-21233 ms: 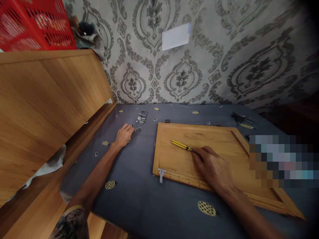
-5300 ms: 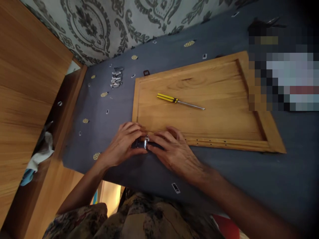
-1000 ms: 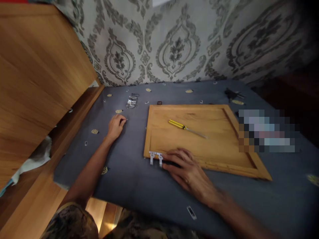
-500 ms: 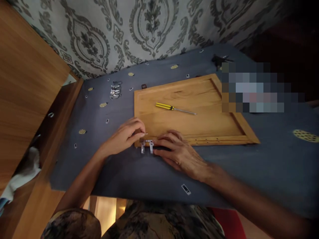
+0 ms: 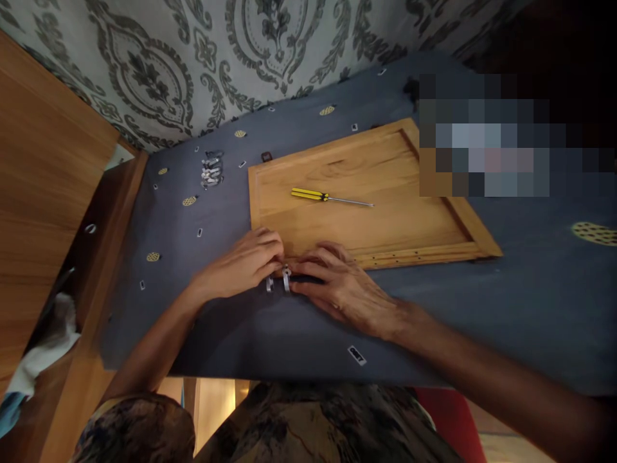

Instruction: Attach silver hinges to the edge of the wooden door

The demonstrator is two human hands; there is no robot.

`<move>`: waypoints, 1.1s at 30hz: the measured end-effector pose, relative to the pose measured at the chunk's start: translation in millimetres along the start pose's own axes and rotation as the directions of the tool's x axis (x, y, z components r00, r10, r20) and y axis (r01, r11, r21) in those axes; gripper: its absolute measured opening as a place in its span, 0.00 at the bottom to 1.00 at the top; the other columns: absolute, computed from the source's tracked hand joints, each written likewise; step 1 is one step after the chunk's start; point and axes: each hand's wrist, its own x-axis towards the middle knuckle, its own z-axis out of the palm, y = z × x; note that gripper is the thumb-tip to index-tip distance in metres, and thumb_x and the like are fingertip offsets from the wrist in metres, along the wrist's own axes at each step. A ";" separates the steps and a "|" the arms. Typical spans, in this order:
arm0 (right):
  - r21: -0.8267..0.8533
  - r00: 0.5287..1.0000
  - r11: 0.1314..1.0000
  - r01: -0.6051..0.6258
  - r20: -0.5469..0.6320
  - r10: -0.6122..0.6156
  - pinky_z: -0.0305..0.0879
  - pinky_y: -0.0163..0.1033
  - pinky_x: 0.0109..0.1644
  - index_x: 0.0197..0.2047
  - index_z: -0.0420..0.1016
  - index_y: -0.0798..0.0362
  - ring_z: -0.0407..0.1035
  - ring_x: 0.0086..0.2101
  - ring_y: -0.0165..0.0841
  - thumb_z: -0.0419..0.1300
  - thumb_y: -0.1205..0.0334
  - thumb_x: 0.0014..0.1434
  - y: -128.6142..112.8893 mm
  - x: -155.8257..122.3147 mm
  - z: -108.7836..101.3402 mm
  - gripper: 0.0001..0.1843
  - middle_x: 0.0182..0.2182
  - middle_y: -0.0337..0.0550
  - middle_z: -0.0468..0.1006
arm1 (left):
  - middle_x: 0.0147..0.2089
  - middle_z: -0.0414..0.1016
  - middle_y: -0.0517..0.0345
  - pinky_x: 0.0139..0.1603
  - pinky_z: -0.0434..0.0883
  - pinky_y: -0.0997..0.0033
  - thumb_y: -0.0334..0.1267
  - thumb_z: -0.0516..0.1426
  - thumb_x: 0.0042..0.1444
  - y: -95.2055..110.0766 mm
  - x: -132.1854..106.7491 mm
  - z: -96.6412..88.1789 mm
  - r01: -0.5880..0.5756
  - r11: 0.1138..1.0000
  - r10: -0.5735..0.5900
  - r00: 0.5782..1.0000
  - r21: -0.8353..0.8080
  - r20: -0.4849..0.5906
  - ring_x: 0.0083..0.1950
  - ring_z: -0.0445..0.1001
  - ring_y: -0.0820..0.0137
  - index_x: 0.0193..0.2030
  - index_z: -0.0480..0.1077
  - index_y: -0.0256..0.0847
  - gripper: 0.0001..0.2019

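A wooden door panel [image 5: 385, 186] lies flat on a dark blue patterned cloth [image 5: 530, 289]. Two small metal brackets [image 5: 284, 281] stick out from its near left corner. My left hand [image 5: 245, 263] is at that corner with its fingers pinched together; what they hold is hidden. My right hand [image 5: 347, 289] lies beside it, fingertips pressed on the right-hand bracket and the panel's edge. A yellow-handled screwdriver [image 5: 318, 195] rests loose on the panel beyond both hands.
A small heap of metal hardware [image 5: 211, 172] lies on the cloth at the far left. A tall wooden cabinet [image 5: 43, 193] stands on the left, a patterned wall [image 5: 270, 51] behind. A blurred patch [image 5: 482, 161] covers the panel's far right corner.
My left hand came back from the cloth near the hardware heap to the panel's corner, pinching a thin metal piece. My right hand stayed on the bracket. The view tilted down.
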 end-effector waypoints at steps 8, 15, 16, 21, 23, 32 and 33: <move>0.001 1.000 1.000 -0.013 0.014 0.013 0.57 0.54 0.61 0.48 0.80 0.46 0.68 0.52 0.39 0.56 0.66 0.69 0.2 -0.5 0.0 0.12 0.51 0.40 0.82 | 0.42 0.68 0.54 0.51 0.65 0.62 0.31 0.54 0.68 3.9 5.5 -2.0 -0.025 0.995 0.020 0.999 0.099 0.049 0.47 0.66 0.63 0.37 0.66 0.38 0.07; -0.006 1.000 1.000 -0.013 0.018 0.013 0.58 0.54 0.61 0.48 0.80 0.46 0.67 0.53 0.39 0.56 0.65 0.69 0.4 -0.2 0.3 0.12 0.51 0.39 0.82 | 0.42 0.68 0.54 0.51 0.65 0.62 0.30 0.52 0.68 5.4 6.7 -2.9 -0.034 0.989 0.025 0.998 0.147 0.062 0.47 0.65 0.63 0.37 0.66 0.38 0.07; -0.008 1.000 1.000 -0.011 0.016 0.011 0.58 0.54 0.61 0.48 0.80 0.46 0.67 0.52 0.39 0.56 0.65 0.69 0.5 -0.2 0.7 0.12 0.51 0.39 0.82 | 0.42 0.68 0.54 0.50 0.65 0.62 0.30 0.52 0.68 5.3 6.9 -2.8 -0.032 0.988 0.022 0.998 0.151 0.063 0.47 0.65 0.63 0.37 0.66 0.38 0.07; -0.021 1.000 1.000 -0.009 0.014 0.009 0.58 0.53 0.60 0.48 0.80 0.46 0.67 0.52 0.39 0.57 0.66 0.68 0.2 -0.3 1.1 0.11 0.51 0.40 0.82 | 0.42 0.68 0.53 0.50 0.65 0.62 0.29 0.51 0.68 4.8 8.1 -2.6 -0.018 0.987 0.006 0.997 0.160 0.076 0.47 0.65 0.63 0.38 0.66 0.37 0.06; -0.023 1.000 1.000 -0.011 0.020 0.011 0.58 0.53 0.60 0.48 0.81 0.46 0.67 0.52 0.39 0.57 0.67 0.68 -0.3 -0.4 0.2 0.12 0.51 0.40 0.82 | 0.42 0.68 0.53 0.51 0.65 0.62 0.29 0.51 0.68 4.5 8.2 -2.5 -0.020 0.987 0.007 0.997 0.161 0.079 0.47 0.65 0.63 0.38 0.66 0.37 0.07; -0.024 0.998 0.999 -0.031 0.047 0.032 0.57 0.54 0.61 0.48 0.80 0.45 0.67 0.53 0.40 0.58 0.65 0.68 0.6 -1.4 -0.2 0.11 0.52 0.40 0.82 | 0.41 0.68 0.53 0.51 0.65 0.61 0.33 0.53 0.69 4.3 11.8 -0.7 -0.027 0.989 0.017 0.997 0.144 0.074 0.47 0.66 0.62 0.35 0.66 0.38 0.09; -0.026 0.998 0.999 -0.033 0.051 0.034 0.57 0.54 0.62 0.47 0.80 0.45 0.67 0.53 0.40 0.57 0.65 0.69 0.7 -1.5 -0.1 0.11 0.52 0.39 0.82 | 0.41 0.68 0.53 0.51 0.65 0.61 0.33 0.53 0.69 4.3 12.3 -0.6 -0.025 0.991 0.015 0.997 0.134 0.073 0.47 0.66 0.62 0.35 0.66 0.38 0.09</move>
